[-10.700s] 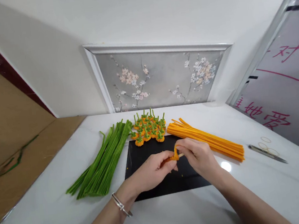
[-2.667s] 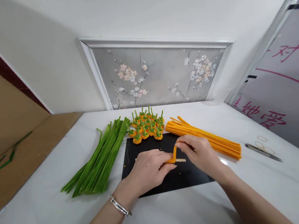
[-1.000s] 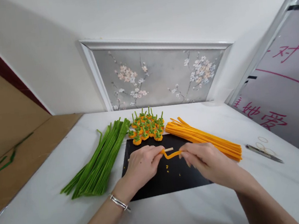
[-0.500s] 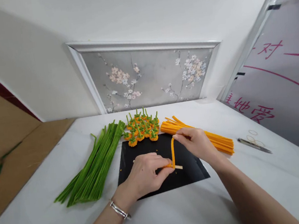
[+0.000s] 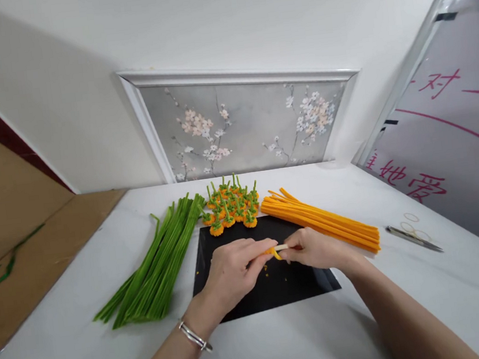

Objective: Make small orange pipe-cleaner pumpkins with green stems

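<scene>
Over the black mat (image 5: 288, 290), my left hand (image 5: 233, 270) pinches a thin pale wooden stick (image 5: 281, 247) with an orange pipe cleaner (image 5: 276, 254) wound around it. A short curl of the pipe cleaner shows between my two hands. My right hand (image 5: 311, 247) has its fingers closed at the stick's right end, by the pipe cleaner; its exact grip is partly hidden. Just behind the mat stand several small orange pumpkin-like pieces (image 5: 228, 221) with green tops and upright green stems.
A bundle of green pipe cleaners (image 5: 158, 265) lies at left, a bundle of orange ones (image 5: 322, 216) at right. Pointed metal tweezers or scissors (image 5: 413, 238) lie near thin rubber bands (image 5: 410, 217) at far right. Brown cardboard (image 5: 23, 235) borders the white table's left side.
My right hand has come down and in toward my left hand. The pipe cleaner strand that stood upright is now curled close around the stick.
</scene>
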`<control>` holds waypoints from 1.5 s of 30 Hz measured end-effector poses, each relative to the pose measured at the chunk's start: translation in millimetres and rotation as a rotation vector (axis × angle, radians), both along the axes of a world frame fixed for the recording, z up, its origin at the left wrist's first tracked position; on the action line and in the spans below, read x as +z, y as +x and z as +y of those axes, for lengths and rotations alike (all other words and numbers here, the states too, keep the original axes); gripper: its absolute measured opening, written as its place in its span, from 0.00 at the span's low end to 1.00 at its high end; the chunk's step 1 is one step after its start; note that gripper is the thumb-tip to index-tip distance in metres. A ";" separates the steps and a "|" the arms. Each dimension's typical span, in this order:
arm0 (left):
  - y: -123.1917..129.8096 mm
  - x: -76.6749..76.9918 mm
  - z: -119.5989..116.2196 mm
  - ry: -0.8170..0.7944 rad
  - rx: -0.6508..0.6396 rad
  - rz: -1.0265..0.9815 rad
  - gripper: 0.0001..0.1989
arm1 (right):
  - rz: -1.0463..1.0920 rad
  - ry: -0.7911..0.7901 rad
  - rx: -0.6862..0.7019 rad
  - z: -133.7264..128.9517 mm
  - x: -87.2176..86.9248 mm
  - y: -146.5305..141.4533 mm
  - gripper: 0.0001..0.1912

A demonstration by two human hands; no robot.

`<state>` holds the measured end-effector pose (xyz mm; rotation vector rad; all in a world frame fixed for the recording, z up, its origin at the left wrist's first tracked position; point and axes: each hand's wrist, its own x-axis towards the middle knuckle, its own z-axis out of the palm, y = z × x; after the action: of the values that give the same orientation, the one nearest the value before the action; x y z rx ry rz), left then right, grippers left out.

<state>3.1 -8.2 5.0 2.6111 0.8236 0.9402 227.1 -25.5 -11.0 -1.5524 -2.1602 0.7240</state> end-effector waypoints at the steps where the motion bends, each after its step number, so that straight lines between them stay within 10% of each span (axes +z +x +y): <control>1: 0.1 -0.2 0.7 -0.033 0.006 -0.019 0.11 | 0.009 -0.011 0.032 -2.7 3.3 -0.9 0.15; 12: 2.2 2.1 6.9 -0.422 0.050 -0.209 0.14 | 0.280 -0.006 0.130 -16.4 18.6 -25.0 0.10; 21: -4.5 0.1 12.7 -0.222 0.201 0.009 0.14 | -0.164 0.304 0.106 -39.9 35.6 -27.2 0.10; 31: -1.6 -0.6 4.2 -0.066 0.027 0.197 0.15 | 0.103 0.476 -0.075 -27.1 32.5 -16.9 0.12; 45: 4.4 10.4 -6.4 -0.095 -0.060 0.181 0.10 | 0.002 0.206 -0.153 -6.5 11.4 -9.4 0.19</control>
<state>7.5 -14.6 15.4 2.6498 0.8058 0.6391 217.7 -32.0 0.5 -1.5842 -2.0159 0.4387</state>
